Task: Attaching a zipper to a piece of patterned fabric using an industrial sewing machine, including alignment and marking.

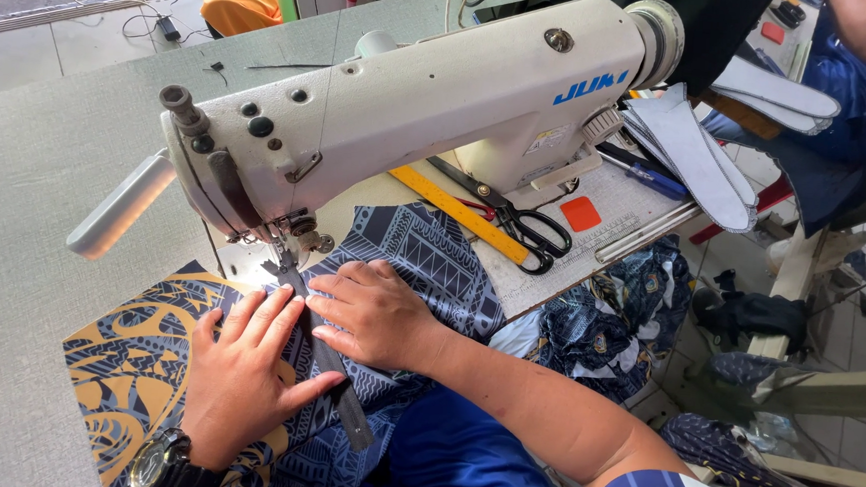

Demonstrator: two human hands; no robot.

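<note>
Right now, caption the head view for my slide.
Both hands, left hand and right hand, press patterned fabric under a sewing machine.

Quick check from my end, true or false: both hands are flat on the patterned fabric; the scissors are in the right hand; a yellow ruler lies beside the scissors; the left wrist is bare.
1. Both the left hand and right hand press flat on the patterned fabric. True.
2. The scissors are in the right hand. False: they lie on the table.
3. A yellow ruler lies beside the scissors. True.
4. The left wrist is bare. False: it wears a wristwatch.
</note>
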